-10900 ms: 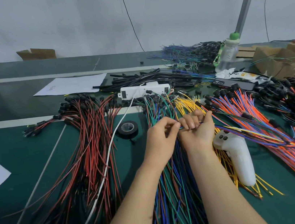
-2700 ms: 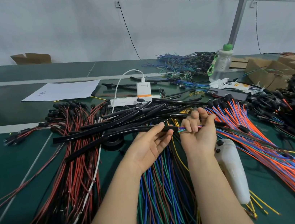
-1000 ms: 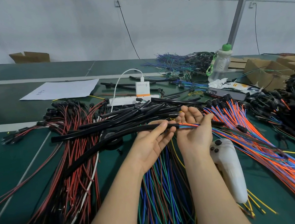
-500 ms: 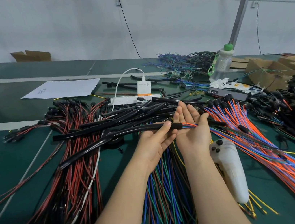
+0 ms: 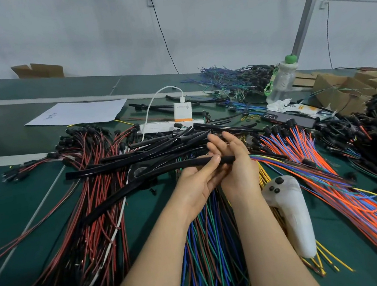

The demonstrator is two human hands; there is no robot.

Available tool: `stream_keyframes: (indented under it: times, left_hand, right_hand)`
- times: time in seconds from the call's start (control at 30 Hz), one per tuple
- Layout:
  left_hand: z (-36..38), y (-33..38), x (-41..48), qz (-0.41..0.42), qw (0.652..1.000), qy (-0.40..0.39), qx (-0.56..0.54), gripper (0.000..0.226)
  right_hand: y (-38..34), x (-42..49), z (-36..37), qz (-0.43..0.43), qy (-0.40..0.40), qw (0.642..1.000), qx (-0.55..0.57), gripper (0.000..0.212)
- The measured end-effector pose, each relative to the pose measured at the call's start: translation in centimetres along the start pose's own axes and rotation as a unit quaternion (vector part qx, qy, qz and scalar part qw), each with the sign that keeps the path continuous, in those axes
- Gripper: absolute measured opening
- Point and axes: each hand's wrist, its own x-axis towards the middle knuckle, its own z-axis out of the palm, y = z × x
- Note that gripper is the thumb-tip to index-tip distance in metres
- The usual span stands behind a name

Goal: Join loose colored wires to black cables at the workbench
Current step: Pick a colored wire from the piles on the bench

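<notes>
My left hand (image 5: 195, 183) holds the black cable (image 5: 157, 172) close to its end, thumb on top and fingers curled underneath. My right hand (image 5: 237, 167) stands open behind it with fingers straight and pointing up, and the cable's tip rests across the palm. A thin bundle of coloured wires (image 5: 269, 157) comes out past the right edge of that palm and runs towards the orange and blue wire heap (image 5: 362, 215). I cannot tell how far the bundle sits inside the cable.

The weak spot, I think, is my right hand. It grips nothing, so any tug on the bundle could draw the wires back out of the cable. The cable's long tail is another worry (it trails away to my left over the red and black leads (image 5: 89, 205), just beside the pile of black cables (image 5: 159, 147)). If I pull it through quickly it may snag a lead and drag it along.

The blue and green wires (image 5: 209, 249) under my forearms lie close, so a stray one could get swept into the join. The white controller (image 5: 289, 213) on the counter (image 5: 9, 204) sits just beside my right wrist, where a careless elbow would knock it
</notes>
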Motion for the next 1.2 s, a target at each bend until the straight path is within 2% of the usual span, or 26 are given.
stream_keyframes:
  times: [0.1,0.2,0.27,0.37,0.47,0.6,0.73,0.8,0.9,1.13,1.2]
  left_hand:
    - [-0.1,0.1,0.0,0.026,1.000,0.012,0.002,0.014]
    - [-0.3,0.2,0.2,0.046,0.998,0.034,0.018,0.011]
    - [-0.4,-0.2,0.4,0.065,0.992,0.056,0.088,0.011]
    - [-0.7,-0.7,0.5,0.084,0.962,0.087,0.246,0.019]
    - [-0.6,-0.7,0.3,0.055,0.943,0.048,0.324,0.011]
    - [0.3,-0.4,-0.1,0.029,0.919,-0.009,0.393,0.014]
    - [0.6,-0.3,-0.3,0.018,0.907,-0.037,0.419,0.009]
    - [0.5,-0.2,-0.4,0.013,0.913,-0.038,0.406,0.007]
    - [0.5,0.1,-0.6,-0.004,0.930,-0.042,0.364,0.023]
    - [0.2,0.2,-0.7,-0.021,0.940,-0.053,0.336,0.028]
    - [0.4,0.2,-0.7,-0.017,0.935,-0.063,0.348,0.022]
  right_hand:
    - [0.3,0.0,0.3,0.017,-0.007,1.000,-0.016,0.019]
    - [-0.3,0.1,0.1,0.031,-0.022,0.997,0.073,0.030]
    - [-0.7,0.3,-0.3,0.027,-0.016,0.991,0.130,0.037]
    - [-0.6,0.4,-0.7,0.023,-0.008,0.982,0.187,0.041]
    - [-0.6,0.6,-0.8,0.013,-0.004,0.971,0.239,0.041]
    - [-0.5,0.8,-0.8,0.010,-0.004,0.974,0.227,0.042]
    - [-0.3,1.1,-0.7,0.011,0.003,0.979,0.205,0.045]
    - [-0.2,1.1,-0.8,0.012,0.002,0.981,0.193,0.046]
    - [-0.2,1.0,-0.8,0.015,0.000,0.983,0.184,0.047]
    - [-0.9,1.1,-1.2,0.003,0.006,0.980,0.199,0.049]
    - [-0.8,1.1,-1.1,0.004,0.008,0.981,0.192,0.051]
